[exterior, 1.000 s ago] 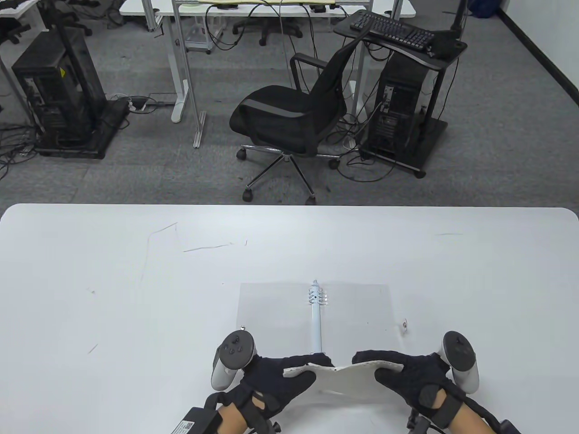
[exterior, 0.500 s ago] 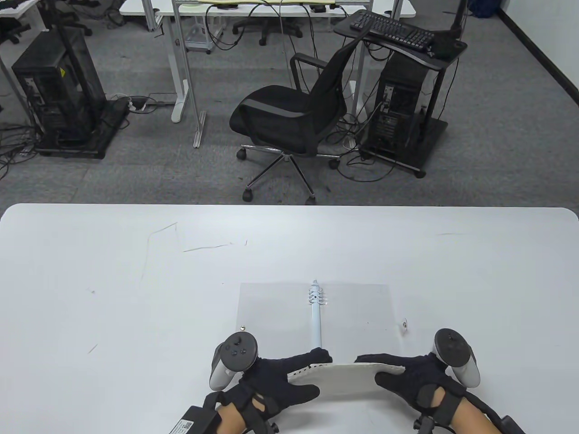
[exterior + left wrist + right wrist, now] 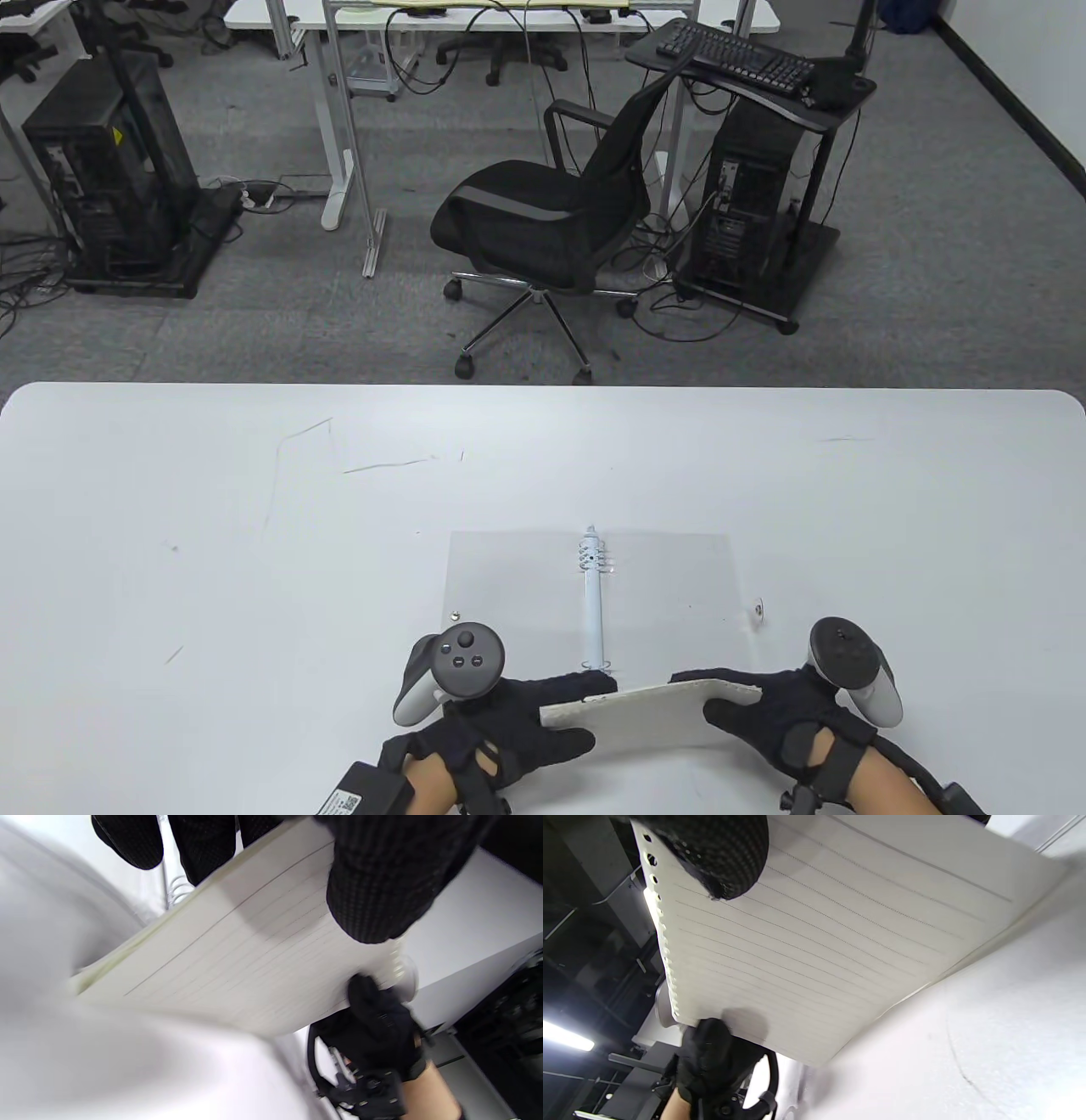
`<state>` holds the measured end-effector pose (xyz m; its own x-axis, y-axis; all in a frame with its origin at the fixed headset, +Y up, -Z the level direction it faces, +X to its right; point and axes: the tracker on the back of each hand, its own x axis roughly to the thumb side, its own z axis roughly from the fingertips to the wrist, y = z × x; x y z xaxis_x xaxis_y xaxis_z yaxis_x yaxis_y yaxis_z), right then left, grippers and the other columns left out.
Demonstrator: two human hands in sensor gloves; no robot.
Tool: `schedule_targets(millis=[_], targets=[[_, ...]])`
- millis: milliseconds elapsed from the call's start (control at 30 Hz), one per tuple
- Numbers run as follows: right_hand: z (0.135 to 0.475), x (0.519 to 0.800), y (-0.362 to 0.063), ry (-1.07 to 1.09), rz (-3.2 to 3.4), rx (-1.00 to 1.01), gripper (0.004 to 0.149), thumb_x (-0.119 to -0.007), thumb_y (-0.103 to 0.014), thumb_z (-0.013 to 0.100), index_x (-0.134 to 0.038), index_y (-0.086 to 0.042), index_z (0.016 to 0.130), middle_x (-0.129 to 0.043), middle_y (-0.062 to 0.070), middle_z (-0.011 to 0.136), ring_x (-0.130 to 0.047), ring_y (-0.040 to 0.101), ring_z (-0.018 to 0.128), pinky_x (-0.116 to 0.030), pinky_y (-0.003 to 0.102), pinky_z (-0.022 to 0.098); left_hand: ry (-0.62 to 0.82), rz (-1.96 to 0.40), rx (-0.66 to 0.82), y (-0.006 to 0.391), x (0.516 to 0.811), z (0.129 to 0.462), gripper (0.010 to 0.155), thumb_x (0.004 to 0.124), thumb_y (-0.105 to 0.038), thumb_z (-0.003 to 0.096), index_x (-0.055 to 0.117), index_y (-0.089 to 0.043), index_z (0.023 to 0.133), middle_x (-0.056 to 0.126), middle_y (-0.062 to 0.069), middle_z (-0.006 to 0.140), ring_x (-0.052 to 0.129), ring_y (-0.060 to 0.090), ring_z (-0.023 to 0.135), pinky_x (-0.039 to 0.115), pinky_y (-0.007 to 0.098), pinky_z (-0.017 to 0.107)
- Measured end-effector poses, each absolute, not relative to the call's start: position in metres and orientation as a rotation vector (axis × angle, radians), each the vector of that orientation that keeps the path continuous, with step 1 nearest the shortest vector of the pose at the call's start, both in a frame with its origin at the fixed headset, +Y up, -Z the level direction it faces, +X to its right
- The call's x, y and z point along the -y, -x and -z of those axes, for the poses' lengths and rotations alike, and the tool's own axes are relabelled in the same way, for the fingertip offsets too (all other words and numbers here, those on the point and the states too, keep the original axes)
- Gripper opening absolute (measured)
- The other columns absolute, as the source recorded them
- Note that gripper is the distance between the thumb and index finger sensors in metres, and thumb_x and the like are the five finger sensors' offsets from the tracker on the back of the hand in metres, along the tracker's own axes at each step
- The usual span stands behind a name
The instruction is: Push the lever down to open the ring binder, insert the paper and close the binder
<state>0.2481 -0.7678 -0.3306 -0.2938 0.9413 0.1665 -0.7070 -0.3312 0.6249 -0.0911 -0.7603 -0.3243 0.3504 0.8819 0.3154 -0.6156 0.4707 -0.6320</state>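
A clear ring binder [image 3: 662,586] lies open and flat on the white table, its pale blue spine [image 3: 592,607] running away from me, with rings at both ends. Just in front of it I hold a stack of lined, hole-punched paper [image 3: 645,717] above the table, tilted with its far edge raised. My left hand [image 3: 530,713] pinches the left edge, thumb on the near face. My right hand [image 3: 747,705] pinches the right edge the same way. In the left wrist view the paper [image 3: 254,955] fills the middle; in the right wrist view its punched edge [image 3: 664,942] shows.
A small round white piece [image 3: 758,609] lies by the binder's right edge. The table's [image 3: 212,552] far edge borders grey carpet, where a black office chair [image 3: 551,212] and computer stands sit.
The paper was bowed and sagging between my hands; now it is pulled flat and tilted up on its far edge. My left hand has rolled so its tracker faces up.
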Motion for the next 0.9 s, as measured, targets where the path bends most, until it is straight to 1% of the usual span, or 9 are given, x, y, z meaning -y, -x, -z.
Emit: schedule_targets(millis=[67, 100, 233, 300, 433, 500, 700, 800, 900], targets=[[0.331, 0.77, -0.248, -0.615, -1.82, -0.548, 0.048, -0.078, -0.032, 0.05, -0.078, -0.023, 0.097, -0.078, 0.01, 0.107, -0.072, 0.044, 0.096, -0.058, 0.063, 0.066, 0.414, -1.109, 0.717, 0.092, 0.757, 0.323, 0.073, 0.094, -0.051, 0.0403, 0.056, -0.044, 0.103, 0.058, -0.01, 0.118, 0.058, 0.033, 0.113, 0.05, 0.064, 0.076], [0.332, 0.771, -0.248, -0.612, -1.812, -0.552, 0.048, -0.078, -0.032, 0.05, -0.078, -0.023, 0.097, -0.078, 0.01, 0.107, -0.072, 0.045, 0.096, -0.058, 0.063, 0.067, 0.407, -1.144, 0.734, 0.091, 0.757, 0.323, 0.072, 0.093, -0.051, 0.041, 0.057, -0.045, 0.102, 0.059, -0.011, 0.118, 0.059, 0.031, 0.113, 0.051, 0.063, 0.076], [0.33, 0.77, -0.245, -0.635, -1.798, -0.561, 0.048, -0.079, -0.033, 0.05, -0.077, -0.024, 0.098, -0.077, 0.009, 0.108, -0.071, 0.044, 0.097, -0.057, 0.063, 0.067, 0.354, -1.225, 0.77, 0.084, 0.756, 0.318, 0.058, 0.088, -0.047, 0.0456, 0.066, -0.043, 0.099, 0.072, -0.009, 0.112, 0.072, 0.029, 0.107, 0.057, 0.062, 0.074], [0.328, 0.768, -0.244, -0.64, -1.762, -0.554, 0.05, -0.079, -0.034, 0.05, -0.075, -0.025, 0.099, -0.076, 0.009, 0.109, -0.069, 0.044, 0.098, -0.057, 0.063, 0.067, 0.321, -1.249, 0.77, 0.083, 0.754, 0.317, 0.055, 0.087, -0.045, 0.0467, 0.068, -0.042, 0.098, 0.076, -0.009, 0.11, 0.077, 0.028, 0.104, 0.059, 0.061, 0.074], [0.329, 0.77, -0.246, -0.616, -1.853, -0.532, 0.051, -0.082, -0.035, 0.049, -0.076, -0.024, 0.099, -0.075, 0.01, 0.109, -0.068, 0.044, 0.098, -0.056, 0.063, 0.067, 0.343, -1.168, 0.731, 0.084, 0.762, 0.32, 0.054, 0.084, -0.043, 0.0484, 0.065, -0.041, 0.099, 0.079, -0.008, 0.108, 0.081, 0.028, 0.102, 0.061, 0.06, 0.073], [0.33, 0.772, -0.246, -0.613, -1.878, -0.535, 0.051, -0.082, -0.035, 0.049, -0.076, -0.024, 0.099, -0.075, 0.01, 0.109, -0.068, 0.044, 0.098, -0.057, 0.063, 0.067, 0.364, -1.182, 0.731, 0.085, 0.764, 0.322, 0.055, 0.084, -0.042, 0.0487, 0.063, -0.04, 0.1, 0.08, -0.007, 0.107, 0.082, 0.029, 0.101, 0.061, 0.06, 0.073], [0.327, 0.763, -0.243, -0.644, -1.786, -0.512, 0.049, -0.08, -0.033, 0.05, -0.077, -0.024, 0.098, -0.076, 0.009, 0.108, -0.068, 0.043, 0.099, -0.056, 0.063, 0.067, 0.303, -1.223, 0.756, 0.085, 0.75, 0.316, 0.055, 0.086, -0.042, 0.0481, 0.066, -0.04, 0.099, 0.084, -0.008, 0.104, 0.086, 0.027, 0.098, 0.063, 0.059, 0.072], [0.329, 0.768, -0.244, -0.625, -1.885, -0.522, 0.05, -0.082, -0.034, 0.049, -0.077, -0.023, 0.098, -0.076, 0.01, 0.108, -0.068, 0.044, 0.098, -0.056, 0.063, 0.067, 0.325, -1.137, 0.66, 0.089, 0.761, 0.322, 0.055, 0.088, -0.042, 0.0467, 0.068, -0.04, 0.098, 0.086, -0.008, 0.102, 0.088, 0.028, 0.097, 0.064, 0.059, 0.072], [0.33, 0.771, -0.245, -0.62, -1.918, -0.535, 0.051, -0.082, -0.034, 0.049, -0.076, -0.022, 0.099, -0.075, 0.01, 0.108, -0.067, 0.044, 0.098, -0.056, 0.063, 0.067, 0.357, -1.153, 0.627, 0.091, 0.77, 0.326, 0.048, 0.087, -0.041, 0.0476, 0.076, -0.039, 0.094, 0.093, -0.008, 0.097, 0.093, 0.027, 0.092, 0.068, 0.057, 0.07]])
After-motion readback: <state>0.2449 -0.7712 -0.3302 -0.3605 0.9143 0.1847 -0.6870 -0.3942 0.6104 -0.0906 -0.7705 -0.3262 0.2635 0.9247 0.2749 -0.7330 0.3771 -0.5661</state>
